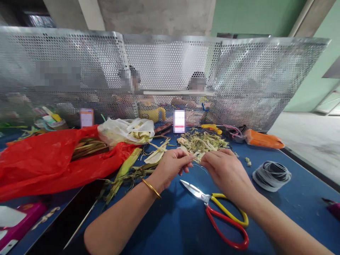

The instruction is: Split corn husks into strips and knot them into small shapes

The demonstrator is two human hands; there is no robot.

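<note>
My left hand [171, 164], with a gold bangle [151, 188] on its wrist, pinches a pale piece of dried husk [197, 156] between thumb and fingers. From the other side, my right hand [225, 171] closes on the same piece, its fingertips mostly turned out of sight. A thin pale thread or wire [203, 167] curves below the two hands. Beneath them on the blue table lie scissors [205, 198] with one red and one yellow handle, blades partly apart. Just beyond my fingers spreads a heap of dry husk scraps [204, 141].
A red plastic bag [39, 152] with dry husks and a white bag [119, 129] lie left. Coiled strip [272, 176] and an orange packet [264, 139] are right. A phone [179, 121] stands before a perforated metal screen [170, 56]; people sit behind it.
</note>
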